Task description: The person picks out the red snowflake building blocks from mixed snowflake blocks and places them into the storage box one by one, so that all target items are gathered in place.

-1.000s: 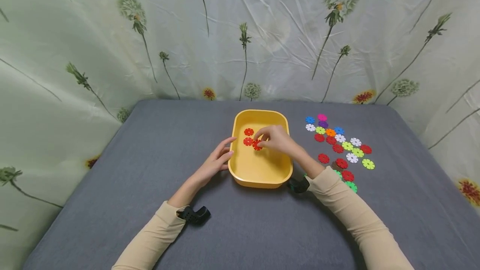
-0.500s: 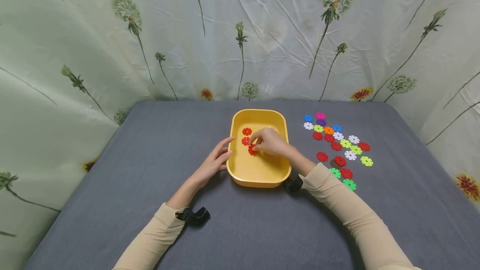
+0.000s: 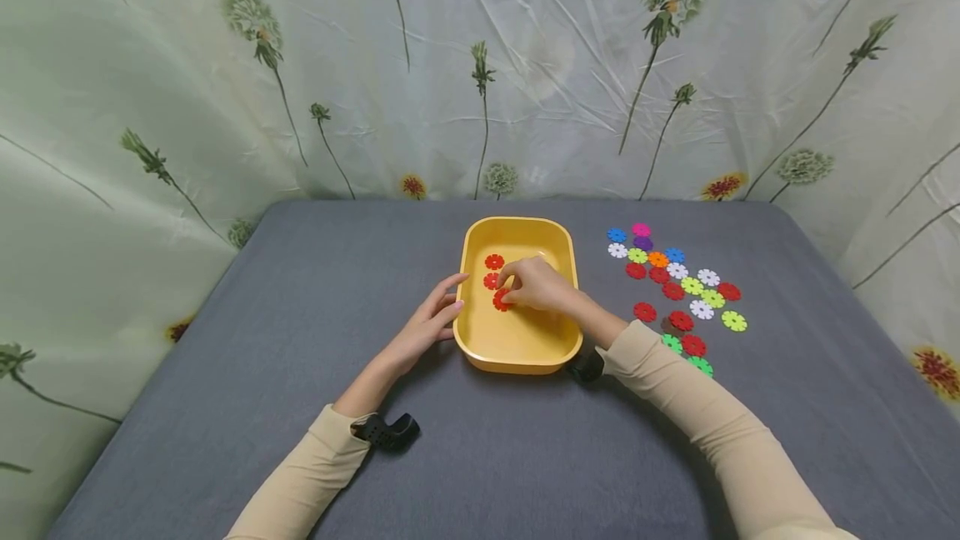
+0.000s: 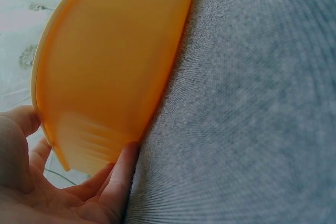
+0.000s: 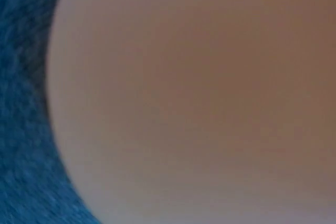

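Observation:
A yellow plastic tub [image 3: 517, 348] stands on the table. Inside it, two red snowflake discs lie in a line, the upper disc [image 3: 494, 262] and the middle disc [image 3: 491, 282] partly behind fingers. With thumb and fingertips my right hand [image 3: 542, 283] pinches a third red snowflake disc [image 3: 502, 300] at the tub's floor, just below them. On the tub's left side rests my left hand [image 3: 429, 325], fingers loosely spread. In the left wrist view, fingertips of the left hand [image 4: 68, 192] touch the tub's rim and outer wall. A blurred tan surface fills most of the right wrist view.
Several snowflake discs in many colours lie loose on the grey table [image 3: 337, 273] right of the tub, among them a white disc [image 3: 702, 309] and a yellow-green disc [image 3: 734, 321]. Some green discs [image 3: 671, 343] lie near the right forearm. A flowered curtain [image 3: 555, 65] hangs behind.
My right hand has moved the pinched red disc slightly left and down in the tub, below the other two. The left hand stays at the tub's side.

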{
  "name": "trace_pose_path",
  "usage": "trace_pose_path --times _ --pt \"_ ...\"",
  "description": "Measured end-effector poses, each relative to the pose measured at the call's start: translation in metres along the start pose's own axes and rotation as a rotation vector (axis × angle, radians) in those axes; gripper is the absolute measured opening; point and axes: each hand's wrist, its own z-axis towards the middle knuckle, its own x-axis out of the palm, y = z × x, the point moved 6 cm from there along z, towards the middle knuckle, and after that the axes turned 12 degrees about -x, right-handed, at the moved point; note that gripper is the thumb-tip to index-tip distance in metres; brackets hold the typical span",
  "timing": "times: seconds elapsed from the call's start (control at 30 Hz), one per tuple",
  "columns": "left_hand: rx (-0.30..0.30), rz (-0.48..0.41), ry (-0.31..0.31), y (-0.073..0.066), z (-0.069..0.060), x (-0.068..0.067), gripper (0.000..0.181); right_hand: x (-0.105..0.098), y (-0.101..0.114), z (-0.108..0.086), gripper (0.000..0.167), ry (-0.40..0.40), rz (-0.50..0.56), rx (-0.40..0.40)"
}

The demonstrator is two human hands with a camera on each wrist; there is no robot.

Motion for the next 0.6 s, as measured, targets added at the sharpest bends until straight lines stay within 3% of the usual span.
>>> trace_pose_path --times 0.6 --pt "0.004 0.009 0.011 -0.0005 -0.0019 -0.0005 0.05 0.0049 0.0056 0.0001 0.017 0.045 -0.02 -0.079"
